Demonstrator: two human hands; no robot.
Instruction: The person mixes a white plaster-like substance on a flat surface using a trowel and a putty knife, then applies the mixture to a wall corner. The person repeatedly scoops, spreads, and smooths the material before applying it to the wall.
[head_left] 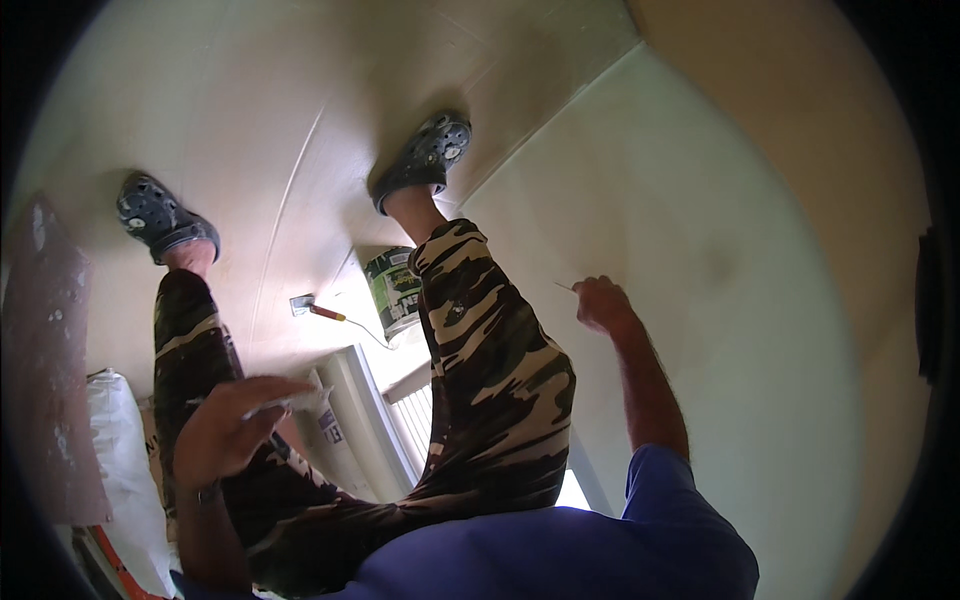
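My left hand (235, 425) is raised in front of my left thigh, its fingers closed round a thin pale flat piece (290, 400) whose kind I cannot make out. My right hand (602, 303) is stretched out to the right, close to the pale wall (720, 380). It pinches a thin light sliver-like thing (565, 287), seen edge-on, that points left; whether it touches the wall I cannot tell. A putty knife (318, 308) with a wide blade and an orange-brown handle lies on the floor between my legs.
A green and black bucket (390, 285) stands by my right shin. My dark clogs (428, 155) are spread apart on the pale floor (260, 120). At the left are a spotted board (50, 350) and a white sack (125, 470). Behind my legs is a bright door frame (375, 410).
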